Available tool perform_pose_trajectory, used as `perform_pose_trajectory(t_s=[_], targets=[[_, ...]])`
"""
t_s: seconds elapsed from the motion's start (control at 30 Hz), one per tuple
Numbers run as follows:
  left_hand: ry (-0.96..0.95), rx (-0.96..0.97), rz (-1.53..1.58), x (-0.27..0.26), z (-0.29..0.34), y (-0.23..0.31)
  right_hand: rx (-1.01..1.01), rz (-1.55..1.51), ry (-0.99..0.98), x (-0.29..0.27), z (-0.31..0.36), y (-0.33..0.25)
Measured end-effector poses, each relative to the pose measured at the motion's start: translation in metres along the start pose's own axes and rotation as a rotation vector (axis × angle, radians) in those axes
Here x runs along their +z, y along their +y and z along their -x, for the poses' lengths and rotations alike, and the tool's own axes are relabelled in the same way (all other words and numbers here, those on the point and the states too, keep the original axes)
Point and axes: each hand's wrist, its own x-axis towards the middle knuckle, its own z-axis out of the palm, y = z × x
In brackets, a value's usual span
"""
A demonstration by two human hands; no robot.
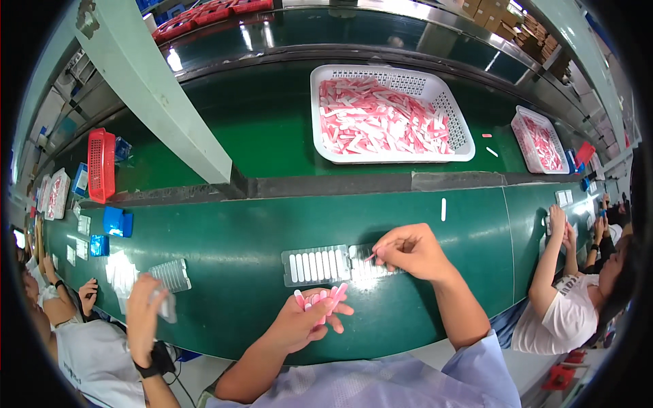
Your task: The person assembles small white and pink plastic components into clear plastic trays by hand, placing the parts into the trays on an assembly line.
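While we are working at the green bench [231, 285], the filled tray [286, 270] is lying in front of us, its clear slots carrying a row of white strips [313, 266]. Our left hand [303, 324] is hovering on the near side of the filled tray, and its partly curled fingers are grasping a loose bunch of pink-and-white sticks [338, 294]. Just right of the filled tray, our right hand [413, 253] is pinching a thin pinkish piece [371, 258] between thumb and finger, above a second clear tray [360, 277]; glare is hiding part of that tray's contents from us.

Beyond the filled tray and to its right, a single white strip [443, 209] is lying loose. Farther beyond it, a large white basket [469, 151] is holding a heap of pink-and-white pieces [381, 119]. Well to the left of the filled tray, a co-worker's blurred hand [143, 299] is holding a clear tray-like piece [166, 311], near an empty-looking slotted tray [171, 275]. Well to its right, another co-worker's hands [558, 221] are meeting over the bench; we cannot tell what they are grasping.
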Motion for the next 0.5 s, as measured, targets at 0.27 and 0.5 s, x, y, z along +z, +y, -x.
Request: perform_pose_trajectory(t_s=[0.27,0.5], targets=[[0.068,0.006,-0.104,0.011,0.0,0.005,-0.05,0.922,-0.286,0.014,-0.019,-0.014],[0.047,0.02,-0.106,0.009,0.0,0.004,0.0,0.948,-0.229,0.015,-0.023,-0.013]])
